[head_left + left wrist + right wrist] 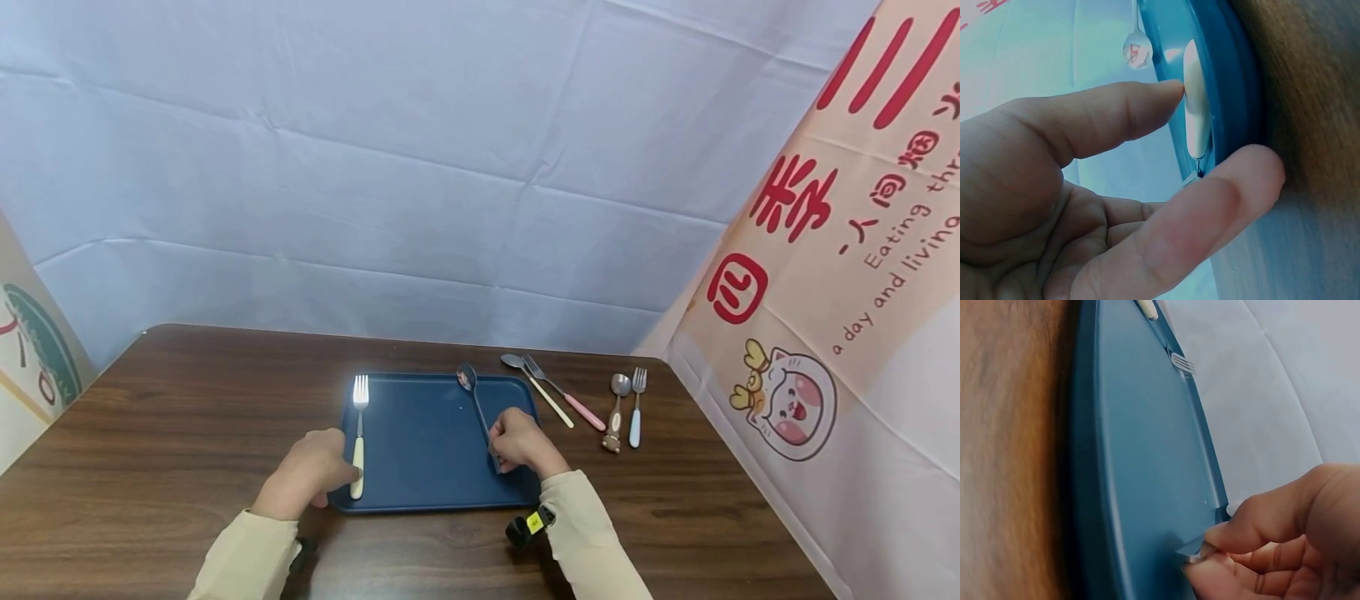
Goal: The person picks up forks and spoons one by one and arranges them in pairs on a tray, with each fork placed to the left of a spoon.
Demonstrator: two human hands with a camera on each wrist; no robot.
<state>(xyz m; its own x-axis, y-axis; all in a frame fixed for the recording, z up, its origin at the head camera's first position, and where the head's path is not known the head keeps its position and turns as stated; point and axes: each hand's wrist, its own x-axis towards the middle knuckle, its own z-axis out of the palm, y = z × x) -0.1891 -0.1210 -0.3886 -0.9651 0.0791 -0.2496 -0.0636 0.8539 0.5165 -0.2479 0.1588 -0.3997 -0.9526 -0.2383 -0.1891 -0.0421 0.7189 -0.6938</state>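
Pinching the lower end of a metal spoon's handle between thumb and curled fingers, the right hand (pixel 522 442) is over the right part of a rectangular blue tray (pixel 431 505). The metal spoon (pixel 478 408) lies at a slant on that side, its bowl toward the far rim and its handle end toward the near one.

At the opposite side, the left hand (pixel 313 467) is at the lower handle of a cream-handled fork (pixel 358 457). Its thumb and index finger are spread well apart, with the thumb tip against or just beside the handle; the left wrist view does not settle which. The index finger reaches outside the tray's rim, and no grip has closed on the fork. The cream-handled fork lies inside the tray along its left edge, tines pointing to the far side.

Right of the tray, on the dark wooden table (pixel 180 417), a cream-handled spoon (pixel 551 402) and a pink-handled fork (pixel 585 412) lie slanted, close together at their heads. Beyond them, a short spoon with a bear-shaped handle end (pixel 615 417) lies near a blue-handled fork (pixel 636 425). Pale cloth (pixel 375 183) hangs behind the table.
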